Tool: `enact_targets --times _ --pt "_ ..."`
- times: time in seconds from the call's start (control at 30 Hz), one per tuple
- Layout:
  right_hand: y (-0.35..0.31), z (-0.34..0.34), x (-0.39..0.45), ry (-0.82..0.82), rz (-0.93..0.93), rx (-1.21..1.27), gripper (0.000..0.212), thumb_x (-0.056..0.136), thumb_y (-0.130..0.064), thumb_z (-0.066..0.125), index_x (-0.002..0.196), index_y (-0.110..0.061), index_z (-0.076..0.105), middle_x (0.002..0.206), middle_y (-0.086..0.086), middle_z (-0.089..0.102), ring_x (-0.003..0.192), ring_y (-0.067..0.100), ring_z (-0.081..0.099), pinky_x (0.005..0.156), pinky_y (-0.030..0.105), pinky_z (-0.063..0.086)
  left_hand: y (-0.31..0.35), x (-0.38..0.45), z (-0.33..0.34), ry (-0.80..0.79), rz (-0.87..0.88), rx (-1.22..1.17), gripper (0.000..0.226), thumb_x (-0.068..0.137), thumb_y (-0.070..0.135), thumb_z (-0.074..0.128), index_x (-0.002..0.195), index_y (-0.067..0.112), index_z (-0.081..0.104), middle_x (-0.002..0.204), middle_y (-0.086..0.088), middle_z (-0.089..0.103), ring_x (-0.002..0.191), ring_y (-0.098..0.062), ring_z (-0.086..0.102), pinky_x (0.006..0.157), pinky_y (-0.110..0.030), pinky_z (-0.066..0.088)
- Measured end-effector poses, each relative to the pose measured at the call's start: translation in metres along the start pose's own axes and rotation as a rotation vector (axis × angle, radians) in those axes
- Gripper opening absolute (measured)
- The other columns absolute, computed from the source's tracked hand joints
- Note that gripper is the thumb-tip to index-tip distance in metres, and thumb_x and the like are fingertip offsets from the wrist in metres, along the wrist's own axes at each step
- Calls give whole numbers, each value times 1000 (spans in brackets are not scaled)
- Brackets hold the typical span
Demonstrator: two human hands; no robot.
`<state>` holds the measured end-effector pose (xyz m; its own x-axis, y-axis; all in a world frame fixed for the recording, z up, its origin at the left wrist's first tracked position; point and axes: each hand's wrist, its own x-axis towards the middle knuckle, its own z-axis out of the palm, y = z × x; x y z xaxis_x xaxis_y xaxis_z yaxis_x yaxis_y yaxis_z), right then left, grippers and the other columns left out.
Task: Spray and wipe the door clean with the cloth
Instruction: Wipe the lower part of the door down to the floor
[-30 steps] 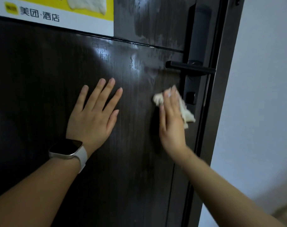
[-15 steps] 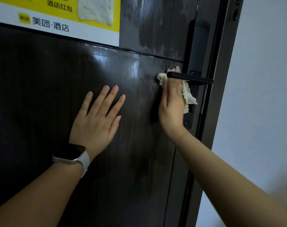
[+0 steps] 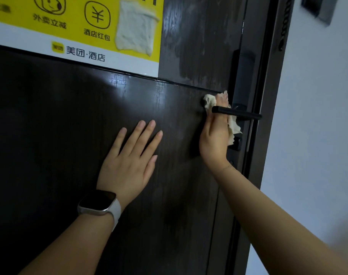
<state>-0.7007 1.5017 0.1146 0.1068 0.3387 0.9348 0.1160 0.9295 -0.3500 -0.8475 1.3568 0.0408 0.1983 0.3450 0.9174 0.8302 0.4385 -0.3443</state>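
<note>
My left hand [image 3: 129, 165] lies flat on the door [image 3: 60, 135]; my right hand [image 3: 214, 139] presses the soft, light cloth [image 3: 209, 101] behind the handle [image 3: 236, 113]. Bunch it under the fingertips.

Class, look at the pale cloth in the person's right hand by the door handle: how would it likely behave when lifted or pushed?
The cloth is probably floppy: it bunches and droops beneath the right hand. It seems light, since the fingers alone hold it against the door. It looks unlikely to roll or break.
</note>
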Motion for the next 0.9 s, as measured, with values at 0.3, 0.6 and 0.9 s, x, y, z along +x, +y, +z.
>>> enact_targets --times 0.3,0.6,0.9 --pt "5 -15 -58 -44 79 57 41 104 -24 47 144 -14 48 152 -2 42 145 10 30 121 33 23 0 -1 1 27 6 -13 53 105 33 30 154 15 28 162 -9 19 150 -26 19 122 -48 13" --pt "64 -41 -230 -251 -11 -67 42 95 -12 56 136 -6 53 147 5 48 144 16 35 115 43 31 1 -1 -1 -19 14 21 51 106 34 25 155 17 25 162 -9 19 150 -26 16 122 -49 12" --pt "34 -22 -141 -66 -127 87 30 91 -1 66 122 2 65 135 13 59 131 24 53 115 41 36 0 -2 0 0 2 47 51 106 35 27 154 17 26 162 -9 20 150 -26 15 122 -49 11"
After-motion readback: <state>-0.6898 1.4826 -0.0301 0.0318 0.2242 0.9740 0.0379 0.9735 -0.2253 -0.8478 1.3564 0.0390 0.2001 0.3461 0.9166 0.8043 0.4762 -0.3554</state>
